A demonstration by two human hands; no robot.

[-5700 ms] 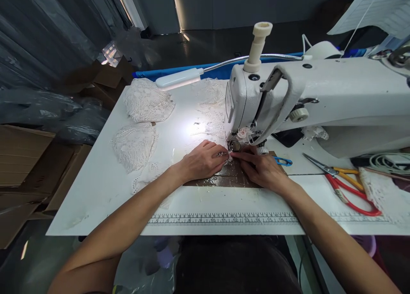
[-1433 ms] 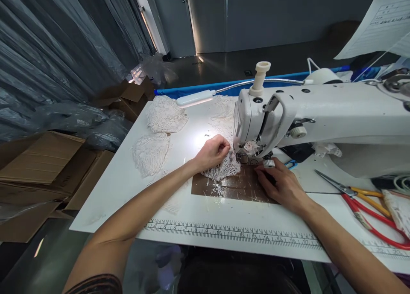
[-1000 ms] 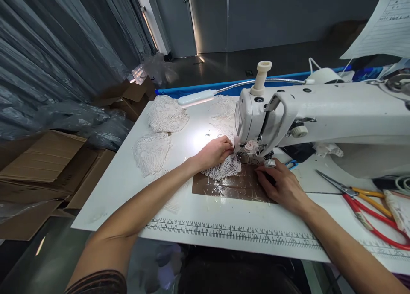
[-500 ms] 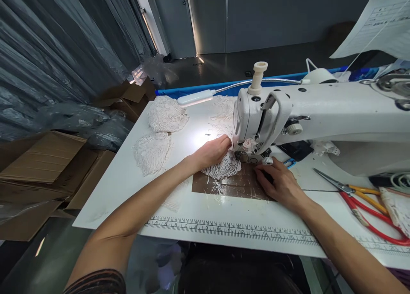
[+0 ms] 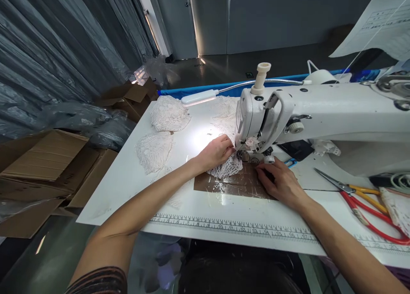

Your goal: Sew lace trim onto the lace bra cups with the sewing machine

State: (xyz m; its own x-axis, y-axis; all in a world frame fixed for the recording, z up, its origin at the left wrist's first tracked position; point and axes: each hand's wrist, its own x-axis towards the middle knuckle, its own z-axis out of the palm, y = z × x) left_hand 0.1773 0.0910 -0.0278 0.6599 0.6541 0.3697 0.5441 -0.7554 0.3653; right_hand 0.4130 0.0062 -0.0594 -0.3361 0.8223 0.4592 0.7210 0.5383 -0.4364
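Note:
A white sewing machine (image 5: 320,110) stands on a white table (image 5: 128,179). A small white lace piece (image 5: 226,168) lies under its presser foot, on a brown taped patch (image 5: 240,185). My left hand (image 5: 215,153) is closed, pinching the lace beside the needle. My right hand (image 5: 282,183) rests on the brown patch just right of the needle, fingers curled together; what they press is hidden. A small pink fabric flower (image 5: 250,141) sits at the machine head.
Two lace piles (image 5: 169,112) (image 5: 153,149) lie at the table's left. A gooseneck lamp (image 5: 200,97) lights the needle area. Red scissors (image 5: 368,213) and blue snips (image 5: 290,162) lie right. A printed ruler (image 5: 230,228) runs along the front edge. Cardboard boxes (image 5: 48,166) stand left.
Since several seconds ago my left hand moved to the far side of the lace, beside the needle. Over the last second both hands have barely shifted; the view drifted slightly.

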